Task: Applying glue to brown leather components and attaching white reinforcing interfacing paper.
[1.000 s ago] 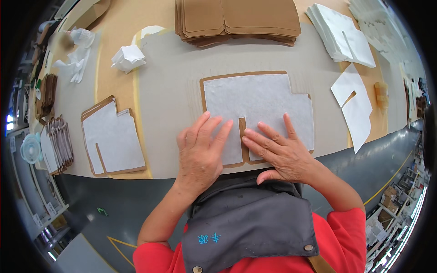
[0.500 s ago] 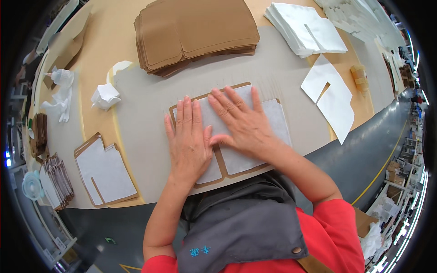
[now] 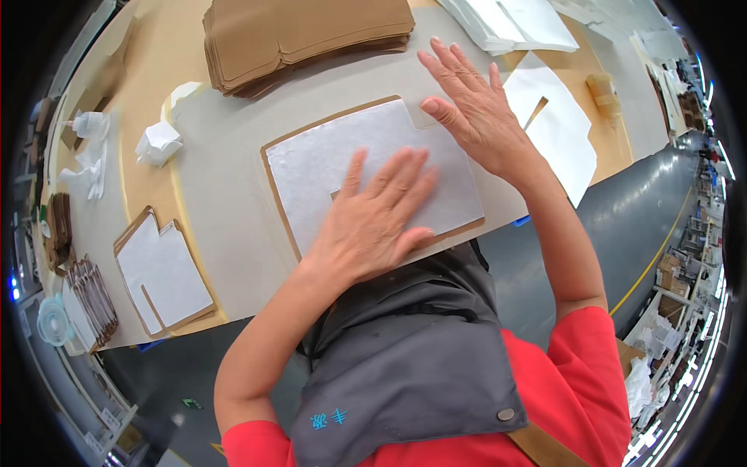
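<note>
In front of me a white sheet (image 3: pixel 311 159) lies flat over a brown panel (image 3: pixel 463 229), whose brown border shows along the edges. My left hand (image 3: pixel 377 210) is spread on the white sheet, palm down, its fingers slightly blurred; it covers part of the sheet's slot. My right hand (image 3: pixel 475 109) is off the panel at its upper right, fingers apart and nothing in them. It is nearest to a loose white slotted sheet (image 3: pixel 568 128), partly behind its wrist, and to a stack of white sheets (image 3: pixel 537 27) farther back.
A thick stack of brown panels (image 3: pixel 311 35) stands at the back. At the left lie a lined panel (image 3: pixel 167 268), crumpled white paper (image 3: pixel 159 143), a small bottle (image 3: pixel 91 124) and a row of upright panels (image 3: pixel 93 300). A roll of yellowish tape (image 3: pixel 603 95) sits at the right.
My right hand has lifted off the panel and moved up and to the right. My left hand has slid toward the right and nearer to me across the white sheet.
</note>
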Demonstrator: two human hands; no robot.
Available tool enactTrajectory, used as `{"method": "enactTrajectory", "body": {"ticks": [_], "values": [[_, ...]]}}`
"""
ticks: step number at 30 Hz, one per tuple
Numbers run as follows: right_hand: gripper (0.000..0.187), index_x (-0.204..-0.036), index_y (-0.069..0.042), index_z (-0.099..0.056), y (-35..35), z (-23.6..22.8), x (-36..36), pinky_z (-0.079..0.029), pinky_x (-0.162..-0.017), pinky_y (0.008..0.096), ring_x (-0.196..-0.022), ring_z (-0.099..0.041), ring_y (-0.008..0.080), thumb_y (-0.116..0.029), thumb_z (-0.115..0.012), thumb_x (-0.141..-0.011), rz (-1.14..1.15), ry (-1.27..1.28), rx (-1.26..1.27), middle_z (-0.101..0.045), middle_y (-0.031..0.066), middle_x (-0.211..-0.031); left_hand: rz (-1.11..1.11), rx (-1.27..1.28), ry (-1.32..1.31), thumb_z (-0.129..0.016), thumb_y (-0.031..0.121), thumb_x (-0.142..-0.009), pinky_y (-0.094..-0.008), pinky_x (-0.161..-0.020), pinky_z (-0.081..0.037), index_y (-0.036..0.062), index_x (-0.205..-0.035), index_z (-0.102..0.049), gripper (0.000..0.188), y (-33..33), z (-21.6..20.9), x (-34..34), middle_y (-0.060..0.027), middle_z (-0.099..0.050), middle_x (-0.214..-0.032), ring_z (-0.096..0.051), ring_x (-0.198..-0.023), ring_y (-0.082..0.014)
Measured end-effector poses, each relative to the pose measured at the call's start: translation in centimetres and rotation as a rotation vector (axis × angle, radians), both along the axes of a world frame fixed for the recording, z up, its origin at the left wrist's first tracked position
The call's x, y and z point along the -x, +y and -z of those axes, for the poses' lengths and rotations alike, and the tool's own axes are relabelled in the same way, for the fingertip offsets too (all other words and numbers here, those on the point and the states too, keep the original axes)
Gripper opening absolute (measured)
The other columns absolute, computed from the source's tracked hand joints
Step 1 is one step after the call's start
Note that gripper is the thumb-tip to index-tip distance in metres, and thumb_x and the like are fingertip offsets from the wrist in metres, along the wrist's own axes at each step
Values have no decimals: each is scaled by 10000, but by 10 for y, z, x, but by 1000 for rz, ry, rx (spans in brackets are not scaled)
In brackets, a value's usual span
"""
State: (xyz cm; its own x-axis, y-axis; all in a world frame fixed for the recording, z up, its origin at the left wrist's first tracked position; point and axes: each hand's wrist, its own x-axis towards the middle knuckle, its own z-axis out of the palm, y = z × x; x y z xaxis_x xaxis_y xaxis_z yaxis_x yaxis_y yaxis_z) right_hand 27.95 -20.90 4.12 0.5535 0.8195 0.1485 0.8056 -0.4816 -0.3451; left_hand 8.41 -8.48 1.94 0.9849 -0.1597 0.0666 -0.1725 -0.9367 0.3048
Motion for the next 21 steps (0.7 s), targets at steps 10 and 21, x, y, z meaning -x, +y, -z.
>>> {"method": "enactTrajectory", "body": {"ticks": [10, 21], "values": [[533, -1311, -77, -615, 9, 9, 1, -409, -1092, 459, -1340, -490, 324, -498, -563, -988, -179, 169, -204, -550, 125, -1444, 361, 154, 65, -388, 579, -1003, -465, -1251, -155, 116, -1561, -345, 726, -54, 14, 30, -77, -319, -1633, -258, -1520, -217], [316, -952, -40, -566, 62, 4, -25, -479, -831, 383, -987, -595, 290, -203, -783, -789, -365, 280, 57, -620, 105, -983, 93, 52, 52, -426, 578, -997, -501, -1253, -94, 99, -1576, -308, 761, -34, -12, 71, -96, -296, -1641, -237, -1533, -236]]}}
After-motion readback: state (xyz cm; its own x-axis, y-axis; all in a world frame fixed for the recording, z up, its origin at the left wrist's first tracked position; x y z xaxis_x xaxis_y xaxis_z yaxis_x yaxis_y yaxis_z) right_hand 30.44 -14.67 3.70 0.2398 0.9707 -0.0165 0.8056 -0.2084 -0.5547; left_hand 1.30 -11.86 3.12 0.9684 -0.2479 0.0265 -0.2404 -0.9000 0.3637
